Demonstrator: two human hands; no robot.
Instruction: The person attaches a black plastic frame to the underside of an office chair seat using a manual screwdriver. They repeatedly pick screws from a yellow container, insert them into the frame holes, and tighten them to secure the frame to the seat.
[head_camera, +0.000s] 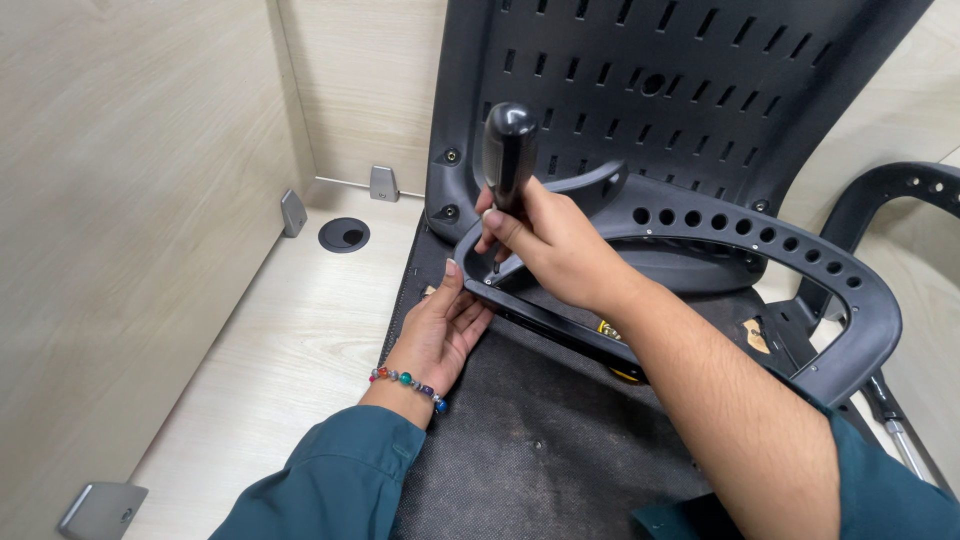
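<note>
Desk (300, 340), screwdriver (508, 150) tip hidden, armrest (760, 250) cropped

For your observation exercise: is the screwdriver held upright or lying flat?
Upright. The right hand grips the screwdriver with its dark handle up and its tip down at the black armrest; the left hand lies flat beside it.

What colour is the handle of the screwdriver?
Glossy black; the screwdriver handle in the right hand shows best in the head view.
</note>
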